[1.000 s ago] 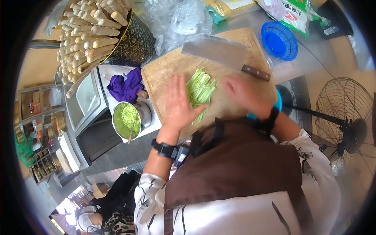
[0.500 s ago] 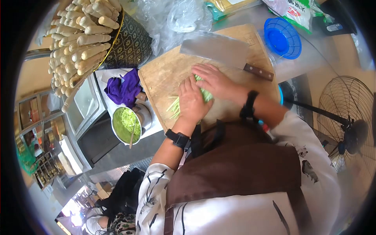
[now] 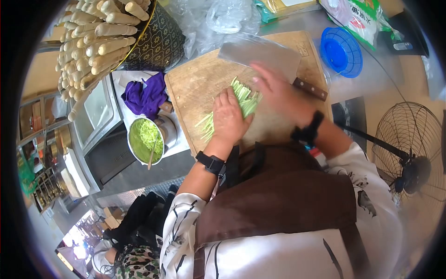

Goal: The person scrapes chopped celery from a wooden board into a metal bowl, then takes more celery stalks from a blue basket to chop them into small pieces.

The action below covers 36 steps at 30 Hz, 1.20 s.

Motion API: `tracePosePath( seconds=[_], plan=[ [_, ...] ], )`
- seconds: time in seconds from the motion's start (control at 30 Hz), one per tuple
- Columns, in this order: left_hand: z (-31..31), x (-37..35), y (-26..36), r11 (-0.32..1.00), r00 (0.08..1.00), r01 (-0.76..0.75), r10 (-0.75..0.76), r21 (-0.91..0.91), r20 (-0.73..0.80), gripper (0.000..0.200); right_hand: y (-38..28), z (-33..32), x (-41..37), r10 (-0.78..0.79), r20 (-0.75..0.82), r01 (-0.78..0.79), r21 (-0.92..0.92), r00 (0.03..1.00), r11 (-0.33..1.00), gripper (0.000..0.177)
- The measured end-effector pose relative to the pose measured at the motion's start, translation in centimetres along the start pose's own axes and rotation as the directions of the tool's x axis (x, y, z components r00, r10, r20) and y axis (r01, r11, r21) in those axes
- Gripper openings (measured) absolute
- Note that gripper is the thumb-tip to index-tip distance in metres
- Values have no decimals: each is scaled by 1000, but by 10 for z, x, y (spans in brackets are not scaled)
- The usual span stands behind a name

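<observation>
My left hand (image 3: 228, 115) lies over a pile of thin, pale-green vegetable strips (image 3: 246, 96) on the wooden cutting board (image 3: 190, 88). Its fingers curve over the pile and the thumb rests along the near side; strips stick out on both sides of the hand. To the right of the pile, my right hand (image 3: 281, 95) is lifted off it, blurred by motion, fingers apart and nothing in them. It overlaps the lower edge of a cleaver (image 3: 260, 52), which lies flat on the board with its brown handle (image 3: 310, 89) to the right.
A metal pot (image 3: 146, 142) with chopped greens and a spoon stands left of the board, beside a purple cloth (image 3: 145, 96). Behind are a patterned bin (image 3: 158, 44) of wooden rolling pins and plastic bags (image 3: 227, 18). A blue basket (image 3: 341, 52) and a fan (image 3: 409, 144) are on the right.
My right hand has come off the strips and moved right towards the cleaver. The strips now show more spread out. My left hand stays on them.
</observation>
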State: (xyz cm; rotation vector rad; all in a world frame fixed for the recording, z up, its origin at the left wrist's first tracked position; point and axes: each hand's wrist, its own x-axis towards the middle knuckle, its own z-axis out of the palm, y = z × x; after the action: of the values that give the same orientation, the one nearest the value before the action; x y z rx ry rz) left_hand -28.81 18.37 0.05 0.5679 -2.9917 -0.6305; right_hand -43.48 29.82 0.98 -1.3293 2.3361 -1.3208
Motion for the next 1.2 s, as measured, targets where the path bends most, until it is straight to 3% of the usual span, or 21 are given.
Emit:
tracePosePath(
  seconds=[0.13, 0.23, 0.33, 0.47, 0.57, 0.7, 0.83, 0.93, 1.03, 1.13, 1.2],
  plan=[
    [-12, 2, 8, 995, 1000, 19, -18, 99, -16, 103, 21, -42, -28, 87, -8, -78, -515, 996, 854, 49],
    [-13, 4, 11, 990, 999, 43, -42, 138, -12, 109, 31, -56, -49, 162, 65, -82, -647, 985, 758, 58],
    [-17, 5, 13, 996, 999, 13, -9, 90, -49, 113, 39, -59, -47, 113, 92, -30, -629, 989, 777, 60],
    [-23, 5, 8, 997, 993, -71, 72, 15, -93, 109, 38, -60, -39, 197, 94, -118, -533, 976, 838, 59],
    [-21, 9, -14, 942, 958, -252, 211, -222, -195, 82, 38, -62, -34, 173, 28, -143, -442, 985, 885, 54],
    [-34, 11, -32, 878, 960, -279, 242, -388, -143, 39, 20, -78, -29, 122, 53, -96, -346, 991, 933, 38],
    [-17, 15, -41, 875, 952, -297, 242, -382, -185, 36, 0, -82, -44, 101, 177, -40, -317, 979, 948, 24],
    [-5, 17, -43, 877, 968, -238, 178, -416, -179, 34, -16, -75, -57, 107, 334, 6, -322, 937, 947, 26],
    [0, 12, -43, 875, 980, -181, 123, -449, -156, 32, -21, -72, -65, 92, 347, -36, -164, 933, 986, 27],
    [4, 10, -44, 846, 974, -199, 114, -494, -196, 32, -19, -71, -70, 49, 186, -12, -198, 981, 980, 30],
    [5, 10, -43, 843, 973, -198, 106, -500, -206, 32, -21, -72, -70, 57, 73, -31, -314, 996, 949, 32]
  ],
)
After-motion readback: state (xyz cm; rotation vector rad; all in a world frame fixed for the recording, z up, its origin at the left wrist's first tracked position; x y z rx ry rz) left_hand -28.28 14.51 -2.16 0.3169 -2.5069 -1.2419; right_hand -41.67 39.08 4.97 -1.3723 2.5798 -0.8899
